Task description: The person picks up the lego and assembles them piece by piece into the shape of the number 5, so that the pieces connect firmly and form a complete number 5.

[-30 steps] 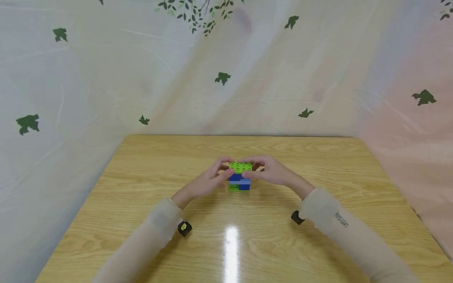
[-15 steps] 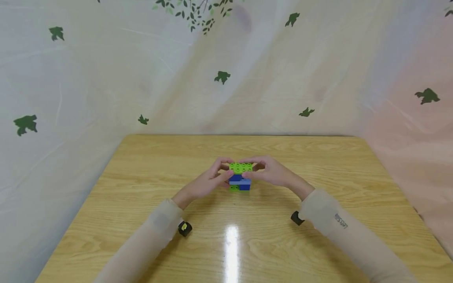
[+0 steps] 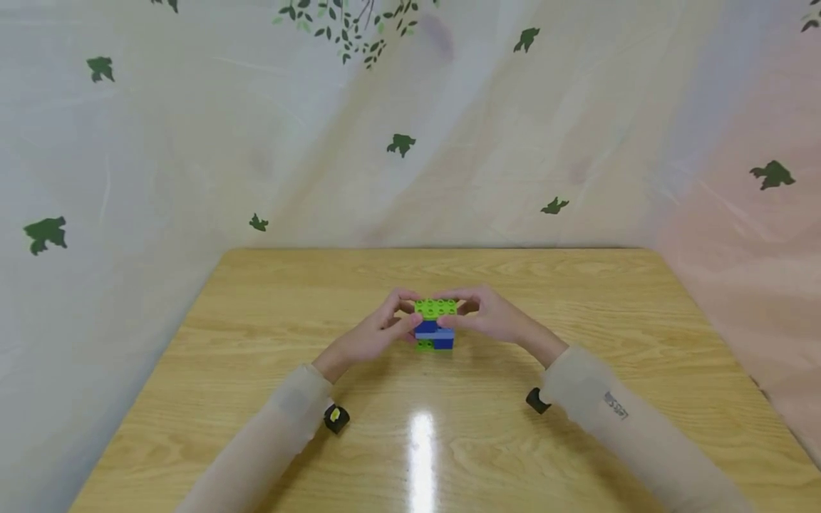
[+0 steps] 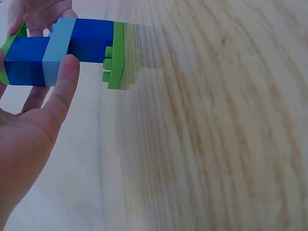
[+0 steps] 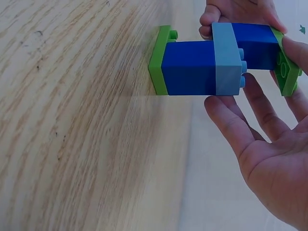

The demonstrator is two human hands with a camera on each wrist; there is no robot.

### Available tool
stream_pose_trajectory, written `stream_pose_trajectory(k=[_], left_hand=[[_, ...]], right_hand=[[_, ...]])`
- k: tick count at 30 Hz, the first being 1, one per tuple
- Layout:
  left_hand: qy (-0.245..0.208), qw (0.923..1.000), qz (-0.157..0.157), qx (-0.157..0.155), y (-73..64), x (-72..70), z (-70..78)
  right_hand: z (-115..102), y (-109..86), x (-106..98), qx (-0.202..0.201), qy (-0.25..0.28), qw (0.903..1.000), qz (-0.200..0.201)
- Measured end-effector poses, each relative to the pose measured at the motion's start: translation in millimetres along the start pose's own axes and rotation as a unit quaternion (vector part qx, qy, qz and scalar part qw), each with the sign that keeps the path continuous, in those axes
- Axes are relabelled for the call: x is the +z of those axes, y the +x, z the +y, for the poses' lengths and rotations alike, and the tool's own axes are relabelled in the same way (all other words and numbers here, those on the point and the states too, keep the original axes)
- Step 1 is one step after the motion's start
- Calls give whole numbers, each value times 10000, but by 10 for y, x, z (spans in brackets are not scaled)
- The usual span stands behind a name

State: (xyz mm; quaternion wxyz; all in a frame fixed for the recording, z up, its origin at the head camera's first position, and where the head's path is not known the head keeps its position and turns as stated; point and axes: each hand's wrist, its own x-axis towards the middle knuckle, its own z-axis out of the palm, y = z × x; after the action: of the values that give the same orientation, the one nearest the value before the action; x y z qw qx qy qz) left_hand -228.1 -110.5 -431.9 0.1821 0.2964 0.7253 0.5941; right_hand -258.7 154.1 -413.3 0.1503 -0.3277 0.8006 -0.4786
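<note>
A stack of toy building bricks stands upright on the wooden table, between both hands. From the bottom up it has a green plate (image 5: 159,67), a dark blue brick (image 5: 188,68), a light blue plate (image 5: 227,60), another dark blue brick (image 4: 29,57) and a studded green plate (image 3: 436,308). The two dark blue bricks sit offset at opposite ends. My left hand (image 3: 375,333) pinches the top green plate's left end, thumb in front, a fingertip lower down by the light blue plate. My right hand (image 3: 497,315) pinches its right end; its lower fingers spread beneath the overhang.
The wooden table (image 3: 256,299) reaches back to a pale curtain (image 3: 321,142) printed with green leaves and birds. Black wrist devices sit at the left cuff (image 3: 336,418) and right cuff (image 3: 537,400). A bright light reflection lies on the table's near part.
Both hands keep their hold on the top green plate and the brick stack stays in place. The head view has shifted slightly.
</note>
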Motion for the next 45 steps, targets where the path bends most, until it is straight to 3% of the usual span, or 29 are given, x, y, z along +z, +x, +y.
stream_pose_trajectory(k=[18, 28, 32, 40, 45], left_hand=[[-16, 9998, 191, 27, -37, 38, -38], [204, 9993, 231, -208, -25, 17, -13], [217, 9995, 195, -86, -3, 26, -1], [-32, 9994, 326, 88, 0, 54, -5], [-32, 9995, 317, 41, -16, 32, -18]], right_hand=[[-19, -22, 46, 104, -42, 9999, 75], [60, -29, 62, 2, 577, 9983, 17], [75, -47, 54, -31, 843, 9964, 4], [76, -65, 59, -60, 876, 9961, 7], [77, -52, 97, -131, 859, 9962, 42]])
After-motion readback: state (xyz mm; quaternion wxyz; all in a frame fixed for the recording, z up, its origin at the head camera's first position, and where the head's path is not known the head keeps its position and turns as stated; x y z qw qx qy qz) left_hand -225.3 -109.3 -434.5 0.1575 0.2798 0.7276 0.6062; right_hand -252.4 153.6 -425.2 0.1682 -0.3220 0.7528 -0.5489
